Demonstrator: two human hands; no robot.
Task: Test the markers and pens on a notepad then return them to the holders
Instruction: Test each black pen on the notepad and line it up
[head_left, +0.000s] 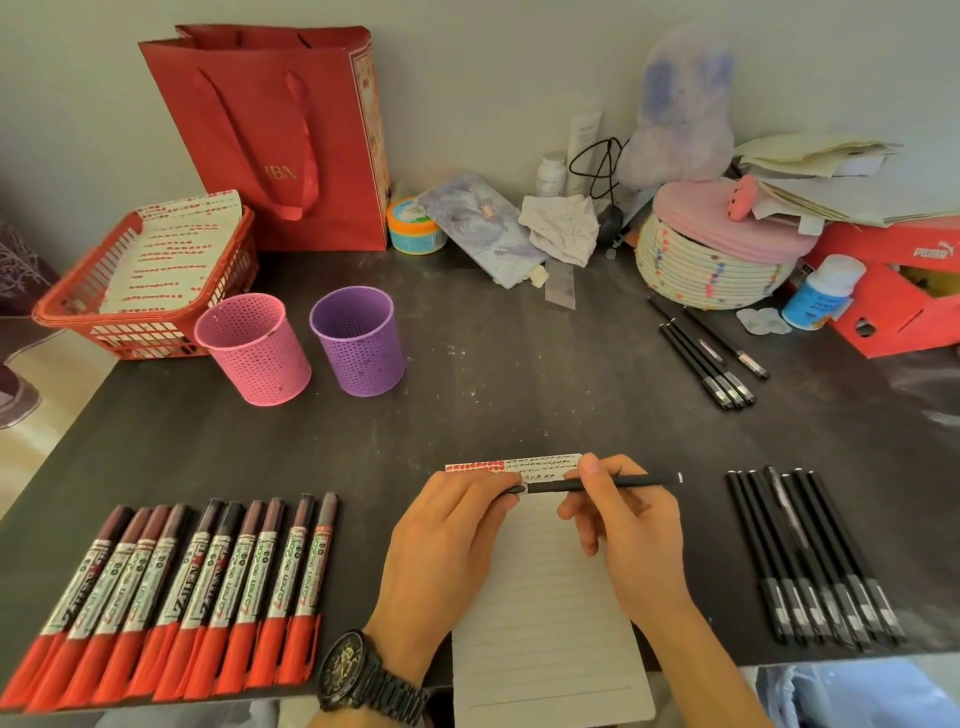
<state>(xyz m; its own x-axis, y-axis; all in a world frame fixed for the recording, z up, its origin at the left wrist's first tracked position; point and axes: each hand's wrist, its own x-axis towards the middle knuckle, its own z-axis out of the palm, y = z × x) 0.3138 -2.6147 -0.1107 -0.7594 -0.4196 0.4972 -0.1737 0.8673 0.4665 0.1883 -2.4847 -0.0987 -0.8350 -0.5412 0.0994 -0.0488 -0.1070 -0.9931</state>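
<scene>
Over the notepad (545, 597), the right hand (634, 525) gripped a black pen (649, 481), and the left hand (447, 540) pinched its cap (511, 491) just clear of it; keeping both in line looked wisest to me.

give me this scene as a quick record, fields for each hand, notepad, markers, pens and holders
left hand: pinches a black cap, a small gap from the pen's end
right hand: grips a black pen, level over the notepad's top
notepad: lined, red and black test marks along its top edge
red markers: capped, in a row left of the notepad
black pens: row right of the notepad; smaller group farther back
pink holder: upright, nothing sticking out
purple holder: upright beside it, same
</scene>
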